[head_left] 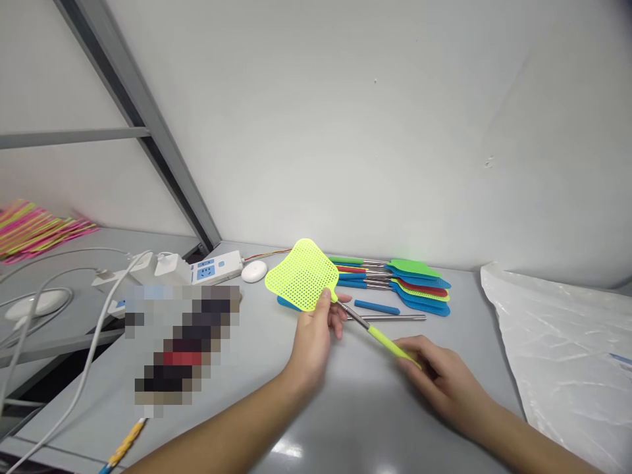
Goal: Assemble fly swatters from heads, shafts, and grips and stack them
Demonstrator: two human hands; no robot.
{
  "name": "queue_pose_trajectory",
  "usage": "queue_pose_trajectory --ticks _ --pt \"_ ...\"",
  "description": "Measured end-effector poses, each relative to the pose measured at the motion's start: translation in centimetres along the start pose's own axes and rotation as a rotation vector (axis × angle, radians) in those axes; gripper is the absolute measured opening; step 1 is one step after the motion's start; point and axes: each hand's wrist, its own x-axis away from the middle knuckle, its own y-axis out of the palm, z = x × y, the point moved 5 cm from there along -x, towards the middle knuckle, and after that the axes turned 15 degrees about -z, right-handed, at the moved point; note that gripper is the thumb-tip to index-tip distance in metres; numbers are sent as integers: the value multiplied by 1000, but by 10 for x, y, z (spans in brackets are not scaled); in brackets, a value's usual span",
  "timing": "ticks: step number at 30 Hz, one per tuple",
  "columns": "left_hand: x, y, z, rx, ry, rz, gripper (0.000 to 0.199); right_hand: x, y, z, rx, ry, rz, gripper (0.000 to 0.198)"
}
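Note:
A yellow-green fly swatter (302, 275) is held slantwise above the grey table between my two hands. My left hand (316, 329) pinches it where the mesh head meets the metal rod. The fingers of my right hand (434, 368) are closed round the lower end of its yellow-green grip. Behind my left hand lie a blue grip sleeve (377, 307) and a bare metal rod (399, 318). Part of another blue piece shows beneath the mesh head, mostly hidden. A pile of fly swatters (419, 289) in green, blue, red and yellow rests near the wall.
A power strip (216, 266) with plugs and white cables stands at the left, beside a white round device (254, 271). A blurred-out object (182, 349) lies nearer. Crumpled white plastic sheeting (557, 355) covers the right side. Pink and yellow items (39, 230) lie far left.

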Motion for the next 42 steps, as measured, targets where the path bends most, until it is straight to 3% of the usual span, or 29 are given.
queue_pose_trajectory --ticks 10,14,19,24,27,36,42 --pt "4 6 3 -46 54 -103 46 5 -2 -5 135 -187 173 18" --pt "4 6 2 -48 45 -129 48 5 0 -10 158 -233 161 18" --pt "-1 8 3 -44 50 -148 46 1 1 -9 106 -157 106 19" --pt "-3 18 1 -64 -33 -301 42 0 0 -6 78 -73 49 23" --pt "-2 19 0 -60 -67 -331 40 2 0 -4 82 -58 13 22" --pt "0 26 -6 -140 -114 -442 47 1 -6 4 10 -6 60 23" --pt "-1 21 -8 -77 -78 -377 52 0 -4 2 -4 -6 29 21"
